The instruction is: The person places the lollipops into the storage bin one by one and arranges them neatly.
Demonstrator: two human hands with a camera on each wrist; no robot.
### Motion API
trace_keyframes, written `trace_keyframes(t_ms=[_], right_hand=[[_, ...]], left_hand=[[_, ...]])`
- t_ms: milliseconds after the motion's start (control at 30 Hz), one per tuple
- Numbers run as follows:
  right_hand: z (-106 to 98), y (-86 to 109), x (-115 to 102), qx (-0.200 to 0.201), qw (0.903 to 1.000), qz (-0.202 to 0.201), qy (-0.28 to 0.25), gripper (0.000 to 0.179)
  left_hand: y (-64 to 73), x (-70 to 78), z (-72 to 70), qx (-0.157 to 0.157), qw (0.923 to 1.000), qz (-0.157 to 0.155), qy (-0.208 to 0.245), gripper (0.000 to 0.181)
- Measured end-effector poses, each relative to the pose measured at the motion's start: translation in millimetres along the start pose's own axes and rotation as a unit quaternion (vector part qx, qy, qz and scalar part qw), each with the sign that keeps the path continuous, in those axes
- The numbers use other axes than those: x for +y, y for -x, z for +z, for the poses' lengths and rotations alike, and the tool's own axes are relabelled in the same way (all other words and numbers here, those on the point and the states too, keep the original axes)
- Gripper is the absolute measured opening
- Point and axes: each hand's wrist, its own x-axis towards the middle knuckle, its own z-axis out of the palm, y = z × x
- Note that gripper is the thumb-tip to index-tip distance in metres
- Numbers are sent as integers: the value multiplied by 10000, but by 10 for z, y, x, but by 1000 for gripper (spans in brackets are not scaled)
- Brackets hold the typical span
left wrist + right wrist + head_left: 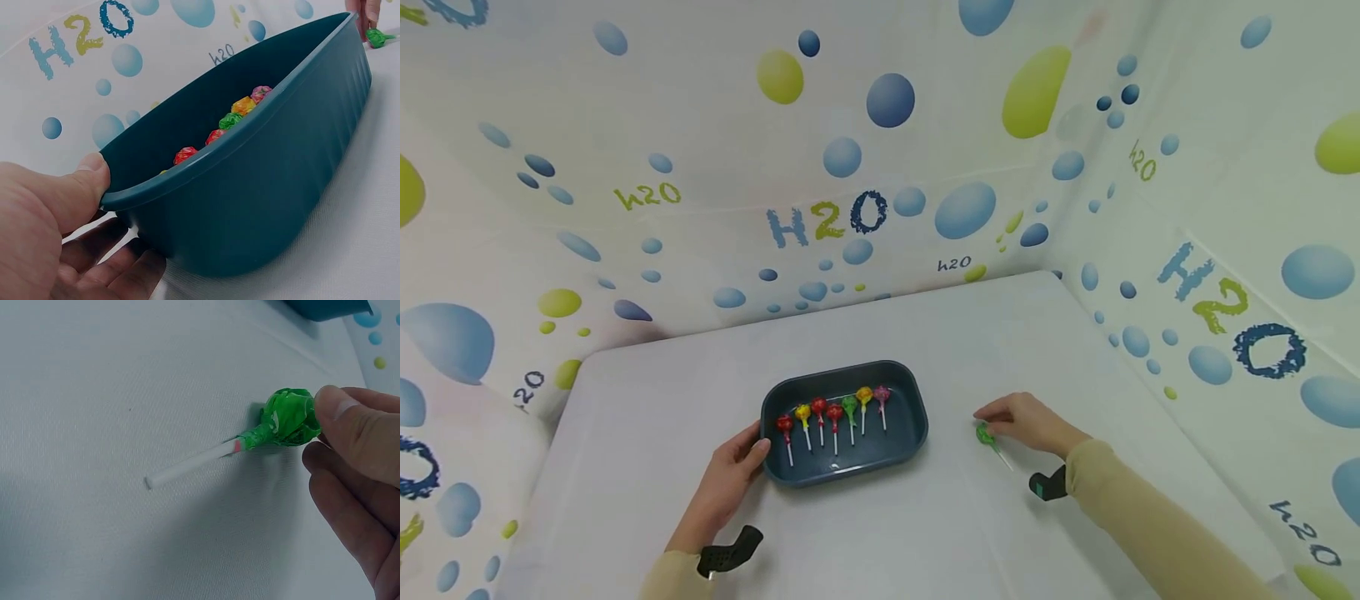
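A dark teal plastic tray (844,477) stands on the table, with several wrapped lollipops (835,414) lying in a row inside, sticks toward the near side. At its left end my left hand (730,475) grips it, thumb on the rim (119,199) and fingers below against the outer wall. To the right of the tray, my right hand (1026,422) pinches the head of a green lollipop (289,417) between thumb and fingers. That lollipop's white stick (190,467) points away from the hand, close over the cloth. The fingertips behind the wrapper are partly hidden.
A white cloth (880,542) covers the table. Behind it and on both sides hang white sheets (715,108) printed with blue and green bubbles and H2O lettering. A black strap device sits on each wrist, the left (730,552) and the right one (1047,485).
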Motion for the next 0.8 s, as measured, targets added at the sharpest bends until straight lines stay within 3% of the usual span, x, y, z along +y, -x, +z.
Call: trace_keyframes(t_ms=[467,633,800], right_hand=[[43,-17,-14,-15,9975,-154,684,25],[-41,-72,-61,167,9974,-326,614,27],[-219,-166,-246,435,9976,-441,322,28]], left_hand=[[-9,0,-11,-41,10000,22,69,60],[-11,0,-10,-37,10000,42,73,60],[-17,0,-1,-19,10000,35,66,60]])
